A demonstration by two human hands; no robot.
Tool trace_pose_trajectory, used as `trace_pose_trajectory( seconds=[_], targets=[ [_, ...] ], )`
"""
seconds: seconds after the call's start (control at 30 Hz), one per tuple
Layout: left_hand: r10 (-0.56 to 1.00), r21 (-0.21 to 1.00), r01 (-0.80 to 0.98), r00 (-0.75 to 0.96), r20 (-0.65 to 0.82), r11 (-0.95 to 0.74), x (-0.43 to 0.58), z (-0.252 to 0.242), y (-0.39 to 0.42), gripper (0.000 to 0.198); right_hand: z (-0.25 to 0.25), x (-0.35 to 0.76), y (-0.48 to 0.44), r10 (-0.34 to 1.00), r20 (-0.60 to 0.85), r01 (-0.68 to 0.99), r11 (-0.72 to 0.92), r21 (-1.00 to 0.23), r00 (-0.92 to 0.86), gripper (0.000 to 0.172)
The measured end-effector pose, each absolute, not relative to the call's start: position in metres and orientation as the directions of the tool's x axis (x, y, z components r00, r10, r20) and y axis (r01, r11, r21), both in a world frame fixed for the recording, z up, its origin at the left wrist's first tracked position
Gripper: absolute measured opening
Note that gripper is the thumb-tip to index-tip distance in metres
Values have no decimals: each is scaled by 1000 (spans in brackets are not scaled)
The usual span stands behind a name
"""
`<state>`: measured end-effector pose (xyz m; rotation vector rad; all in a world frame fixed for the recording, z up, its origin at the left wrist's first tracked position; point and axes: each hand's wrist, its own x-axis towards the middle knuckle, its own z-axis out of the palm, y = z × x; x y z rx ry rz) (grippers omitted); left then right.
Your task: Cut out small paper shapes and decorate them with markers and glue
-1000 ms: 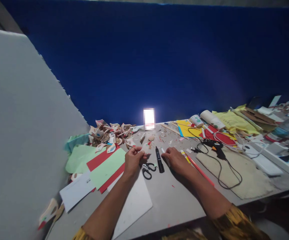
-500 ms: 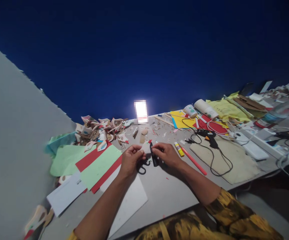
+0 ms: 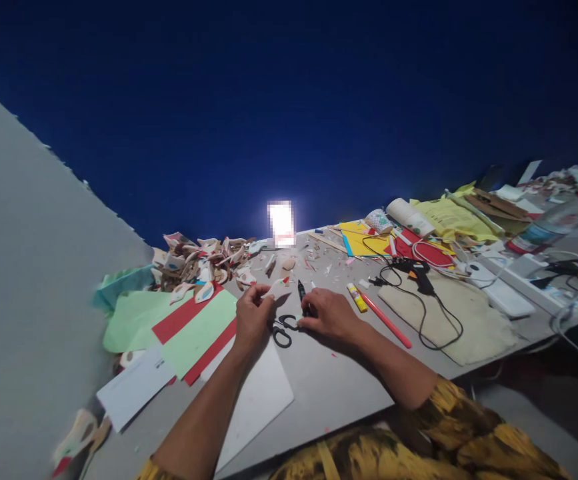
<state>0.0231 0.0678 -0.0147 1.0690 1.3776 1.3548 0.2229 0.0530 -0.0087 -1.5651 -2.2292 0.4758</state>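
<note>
My left hand is closed in a pinch on a small pale cut-out shape with a red tip, held just above the grey table. My right hand rests on the table with its fingers curled around a black marker that points away from me. Black-handled scissors lie on the table between the two hands. A white sheet lies under my left forearm.
Red and green paper sheets lie left of my hands, with a heap of cut-out pieces behind them. A glue stick, a red pencil, a black glue gun with its cord and a beige mat lie to the right.
The right hand left the cut-out, moved down to the table and now grips the black marker. The left hand raised the cut-out slightly and shifted left.
</note>
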Motion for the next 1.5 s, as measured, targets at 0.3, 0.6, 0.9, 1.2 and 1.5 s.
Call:
trace_pose_trajectory(
  seconds=[0.3, 0.6, 0.9, 1.2, 1.5],
  targets=[
    [950, 992, -129, -306, -57, 18, 17, -16, 76, 19, -18, 233, 63, 971, 70, 899, 237, -370, -227, 15],
    [984, 984, 157, -145, 105, -82, 19, -10, 66, 9, -13, 251, 78, 983, 181, 894, 53, -444, 32, 15],
    [992, 959, 256, 3, 126, -122, 22, -18, 61, 16, -16, 251, 78, 983, 174, 860, 41, -508, 56, 15],
    [993, 936, 332, 22, 113, -114, 22, -24, 62, 12, -16, 251, 78, 987, 147, 855, 23, -518, 63, 16],
    [962, 884, 401, -24, 272, -240, 18, -22, 67, 7, -12, 252, 77, 986, 149, 848, 17, -530, 73, 16]
  ],
)
